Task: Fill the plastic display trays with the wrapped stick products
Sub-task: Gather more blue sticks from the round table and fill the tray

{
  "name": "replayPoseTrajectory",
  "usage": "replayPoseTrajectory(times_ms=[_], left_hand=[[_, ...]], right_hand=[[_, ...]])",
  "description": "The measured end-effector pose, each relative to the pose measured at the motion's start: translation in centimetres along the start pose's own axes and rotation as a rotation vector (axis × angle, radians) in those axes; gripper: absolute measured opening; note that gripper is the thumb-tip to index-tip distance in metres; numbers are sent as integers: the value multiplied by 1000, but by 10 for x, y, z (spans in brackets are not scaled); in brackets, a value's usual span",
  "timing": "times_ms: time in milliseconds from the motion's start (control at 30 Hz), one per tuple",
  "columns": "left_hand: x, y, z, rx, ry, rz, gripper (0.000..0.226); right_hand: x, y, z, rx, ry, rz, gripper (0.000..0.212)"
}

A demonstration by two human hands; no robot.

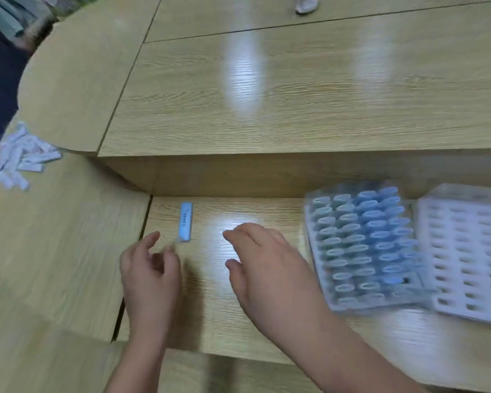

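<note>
- The left hand (150,276) hovered over the wooden desk (233,324) with its fingers loosely bent, and it held nothing.
- One wrapped stick (185,222), light blue, lay flat on the desk just beyond the fingertips of the left hand. The blur did not let me tell whether they touched it.
- The right hand (267,268) was spread palm down over the desk, fingers relaxed and almost straight, holding nothing.
- A clear plastic tray (363,251) stood to the right of the right hand, its slots filled with blue sticks.
- A white tray (471,256) lay just beside it on the far right, its slots looking unfilled.
- A pile of wrapped sticks (20,157) lay far to the left, well apart from both hands.
</note>
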State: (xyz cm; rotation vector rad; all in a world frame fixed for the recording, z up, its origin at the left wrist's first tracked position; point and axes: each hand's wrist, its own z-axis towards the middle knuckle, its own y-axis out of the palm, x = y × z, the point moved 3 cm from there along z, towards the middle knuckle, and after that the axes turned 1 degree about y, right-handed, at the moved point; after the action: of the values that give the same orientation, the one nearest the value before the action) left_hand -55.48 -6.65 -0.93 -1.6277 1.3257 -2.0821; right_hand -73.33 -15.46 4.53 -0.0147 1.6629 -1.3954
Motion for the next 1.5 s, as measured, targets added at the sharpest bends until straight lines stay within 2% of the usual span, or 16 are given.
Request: replayPoseTrajectory(times_ms=[167,400,533,700,833,900,1000,1167,1233,1500], left_hand=[[-14,5,35,-91,81,88,40],[-23,7,50,-118,163,37,39],[-23,4,44,-123,187,-37,38],[-15,16,25,-188,172,-157,39],[-4,30,-3,-246,67,-325,39],[5,37,-20,-255,39,-383,37],[28,50,-47,-317,23,-456,32],[83,75,-86,-401,170,-465,35],[102,82,-98,-428,253,-418,37],[138,105,-153,-545,410,-245,67]], right_hand=[[-12,70,66,-140,211,-28,43],[-18,114,92,-23,255,-244,62],[-14,111,90,5,262,-238,41],[9,83,60,-16,339,-165,20],[8,45,28,-33,319,-83,12],[5,18,9,8,280,-64,15],[5,-27,-23,179,230,-55,17],[50,-93,-65,433,243,85,23],[71,-116,-78,489,239,134,17],[143,-155,-117,480,279,105,22]])
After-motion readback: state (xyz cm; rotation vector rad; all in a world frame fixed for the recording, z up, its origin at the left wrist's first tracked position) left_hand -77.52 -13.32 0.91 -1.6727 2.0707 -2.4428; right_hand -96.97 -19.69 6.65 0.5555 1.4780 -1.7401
